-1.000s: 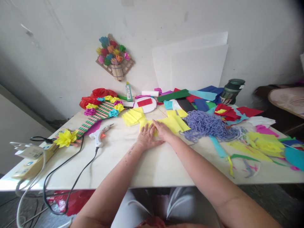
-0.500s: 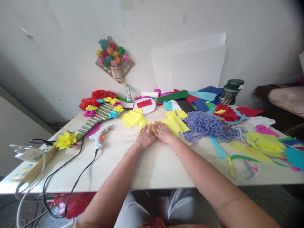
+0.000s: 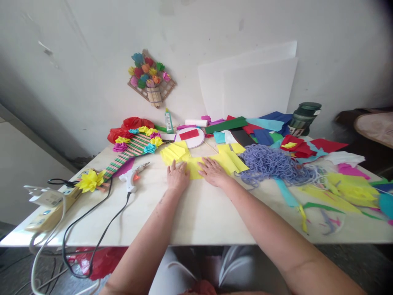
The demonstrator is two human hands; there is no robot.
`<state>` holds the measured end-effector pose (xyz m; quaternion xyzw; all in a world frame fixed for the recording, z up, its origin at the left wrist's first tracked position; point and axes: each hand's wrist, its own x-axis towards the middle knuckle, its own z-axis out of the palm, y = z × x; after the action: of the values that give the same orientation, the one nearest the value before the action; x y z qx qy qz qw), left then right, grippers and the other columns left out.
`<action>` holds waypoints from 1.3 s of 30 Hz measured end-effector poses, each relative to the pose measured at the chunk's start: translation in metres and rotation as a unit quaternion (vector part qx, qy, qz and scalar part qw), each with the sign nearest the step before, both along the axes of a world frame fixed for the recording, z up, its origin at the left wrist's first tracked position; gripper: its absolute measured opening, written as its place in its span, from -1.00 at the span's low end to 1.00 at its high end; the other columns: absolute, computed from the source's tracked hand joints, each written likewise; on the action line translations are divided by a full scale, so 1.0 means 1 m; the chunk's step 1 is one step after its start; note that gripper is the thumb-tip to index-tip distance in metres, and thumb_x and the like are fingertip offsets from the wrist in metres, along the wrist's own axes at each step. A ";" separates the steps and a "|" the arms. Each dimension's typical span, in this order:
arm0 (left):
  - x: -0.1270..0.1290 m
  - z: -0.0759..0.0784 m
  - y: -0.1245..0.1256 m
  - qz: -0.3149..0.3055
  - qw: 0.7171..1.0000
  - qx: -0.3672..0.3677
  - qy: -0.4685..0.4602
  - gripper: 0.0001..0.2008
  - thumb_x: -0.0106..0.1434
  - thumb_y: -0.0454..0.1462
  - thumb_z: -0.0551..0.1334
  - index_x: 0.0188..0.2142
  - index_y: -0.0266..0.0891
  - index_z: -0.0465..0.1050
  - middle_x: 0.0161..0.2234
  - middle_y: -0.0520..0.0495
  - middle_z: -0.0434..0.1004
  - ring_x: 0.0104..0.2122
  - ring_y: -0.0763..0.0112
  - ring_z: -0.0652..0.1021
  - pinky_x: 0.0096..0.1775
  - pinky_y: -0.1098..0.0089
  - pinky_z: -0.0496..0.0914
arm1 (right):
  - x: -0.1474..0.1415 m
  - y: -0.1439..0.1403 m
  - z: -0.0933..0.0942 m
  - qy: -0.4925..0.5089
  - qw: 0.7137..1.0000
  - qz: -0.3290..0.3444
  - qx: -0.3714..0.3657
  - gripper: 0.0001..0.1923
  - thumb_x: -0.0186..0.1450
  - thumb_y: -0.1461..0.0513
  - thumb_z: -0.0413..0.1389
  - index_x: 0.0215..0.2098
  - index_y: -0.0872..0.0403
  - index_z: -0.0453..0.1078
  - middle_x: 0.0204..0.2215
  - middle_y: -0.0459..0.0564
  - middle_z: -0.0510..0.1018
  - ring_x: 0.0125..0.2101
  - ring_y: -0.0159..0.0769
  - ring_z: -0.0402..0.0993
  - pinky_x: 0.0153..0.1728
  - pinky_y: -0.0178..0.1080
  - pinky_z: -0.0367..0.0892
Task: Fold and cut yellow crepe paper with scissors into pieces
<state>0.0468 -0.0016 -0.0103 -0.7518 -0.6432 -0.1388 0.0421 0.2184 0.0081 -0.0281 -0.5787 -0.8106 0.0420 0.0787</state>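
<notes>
A yellow crepe paper strip [image 3: 194,169] lies flat on the white table in front of me. My left hand [image 3: 178,177] presses on its left end, palm down with the fingers spread. On the strip's right part rests my right hand [image 3: 211,172], also flat with fingers apart. More folded yellow paper [image 3: 231,163] lies just right of that hand. Beyond my left fingertips is a stack of yellow paper squares [image 3: 175,152]. A white paper oval [image 3: 196,141] with a red paper piece [image 3: 189,134] on it lies farther back.
A white glue gun [image 3: 131,177] and its black cord lie on the left, near a power strip [image 3: 49,215]. Behind them is a flower-decorated striped craft [image 3: 132,149]. Purple yarn [image 3: 268,164] is heaped on the right, with coloured paper scraps and a dark green jar [image 3: 303,119].
My left hand has slid left, away from my right hand, baring the middle of the yellow strip. My right hand stays on the paper. The camera view has shifted slightly.
</notes>
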 end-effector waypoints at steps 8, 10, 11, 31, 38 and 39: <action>-0.003 -0.001 0.005 0.123 0.990 -0.021 -0.062 -0.45 0.00 0.07 0.11 -0.15 -0.26 0.36 0.18 -0.23 0.01 0.20 0.03 -0.15 0.10 0.02 -0.07 | 0.000 0.001 0.000 -0.003 1.000 0.000 -0.004 -0.42 0.29 -0.04 -0.36 0.22 -0.05 -0.08 0.24 -0.05 -0.15 0.21 -0.22 -0.32 0.15 -0.07 -0.30; -0.002 0.003 0.004 0.131 0.989 -0.026 -0.066 -0.49 -0.01 0.08 0.11 -0.23 -0.27 0.40 0.18 -0.26 0.00 0.20 0.00 -0.15 0.08 -0.01 -0.06 | 0.000 0.001 0.000 -0.003 1.000 0.000 -0.005 -0.43 0.29 -0.04 -0.35 0.22 -0.06 -0.08 0.24 -0.06 -0.15 0.21 -0.22 -0.32 0.15 -0.07 -0.30; 0.000 0.004 0.003 0.135 0.988 -0.029 -0.067 -0.50 0.00 0.08 0.11 -0.27 -0.27 0.41 0.18 -0.27 0.00 0.19 -0.02 -0.15 0.08 -0.02 -0.06 | 0.000 0.000 0.000 -0.002 1.000 0.000 -0.005 -0.43 0.29 -0.03 -0.34 0.21 -0.07 -0.08 0.24 -0.07 -0.15 0.21 -0.22 -0.32 0.15 -0.07 -0.30; 0.020 0.014 -0.005 0.132 0.976 -0.039 -0.167 -0.84 0.10 -0.16 0.06 -0.34 -0.14 0.30 -0.41 -0.05 0.48 -0.33 0.27 0.48 -0.34 0.33 0.29 | -0.001 -0.002 0.002 0.007 1.000 0.005 0.006 -0.43 0.29 -0.04 -0.35 0.20 -0.05 -0.03 0.23 0.01 -0.10 0.21 -0.18 -0.29 0.14 -0.08 -0.29; 0.027 0.007 -0.006 0.092 0.980 -0.022 -0.176 -0.75 0.06 -0.24 0.15 -0.23 -0.15 0.20 -0.34 -0.01 0.46 -0.30 0.34 0.47 -0.34 0.40 0.25 | -0.002 -0.005 0.006 -0.001 1.000 -0.002 -0.004 -0.43 0.29 -0.03 -0.35 0.21 -0.05 -0.05 0.24 -0.01 -0.10 0.21 -0.20 -0.30 0.14 -0.09 -0.31; 0.028 0.006 -0.007 0.084 0.981 -0.018 -0.174 -0.75 0.06 -0.27 0.14 -0.22 -0.15 0.20 -0.34 -0.01 0.45 -0.30 0.35 0.46 -0.33 0.40 0.25 | -0.003 -0.006 0.007 -0.002 1.000 -0.003 -0.005 -0.43 0.29 -0.03 -0.35 0.21 -0.04 -0.05 0.23 -0.01 -0.10 0.21 -0.19 -0.30 0.14 -0.09 -0.30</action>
<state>0.0750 -0.0085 -0.0043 -0.6604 -0.7036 -0.2521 -0.0726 0.2159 0.0025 -0.0211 -0.5817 -0.8087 0.0448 0.0746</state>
